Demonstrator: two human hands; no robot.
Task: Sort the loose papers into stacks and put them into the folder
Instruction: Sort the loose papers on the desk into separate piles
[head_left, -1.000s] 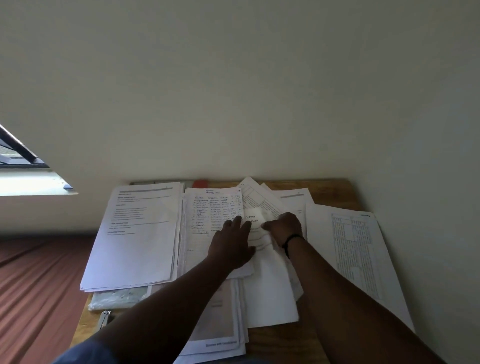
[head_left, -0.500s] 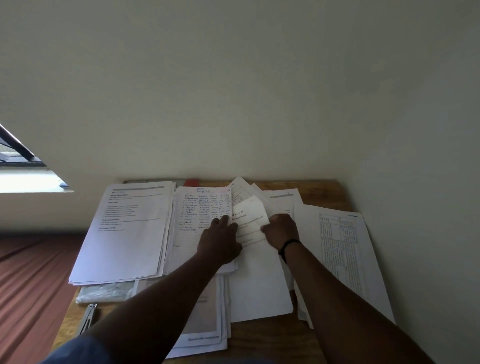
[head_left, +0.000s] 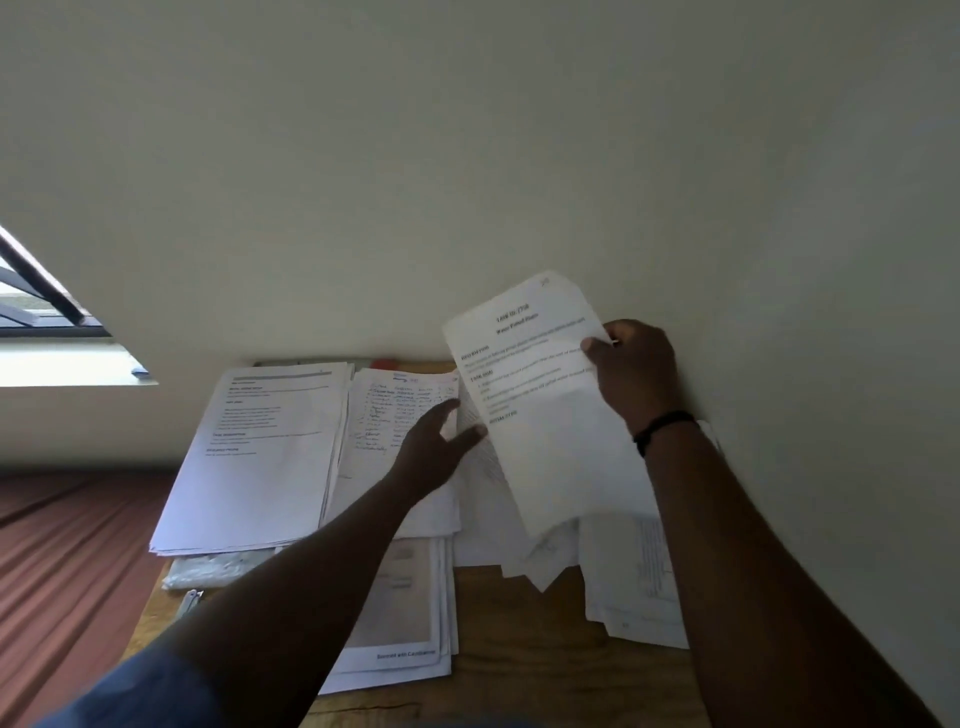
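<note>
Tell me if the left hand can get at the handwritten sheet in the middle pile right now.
Probably yes. The left hand is open and holds nothing, hovering over the handwritten sheet, which lies on top of its pile with nothing covering it. The right hand holds the printed page up and off to the side.

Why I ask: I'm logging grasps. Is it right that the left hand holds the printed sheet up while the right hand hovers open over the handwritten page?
No, swapped. The head view shows the right hand gripping the printed sheet; the left hand is open over the handwritten page.
</note>
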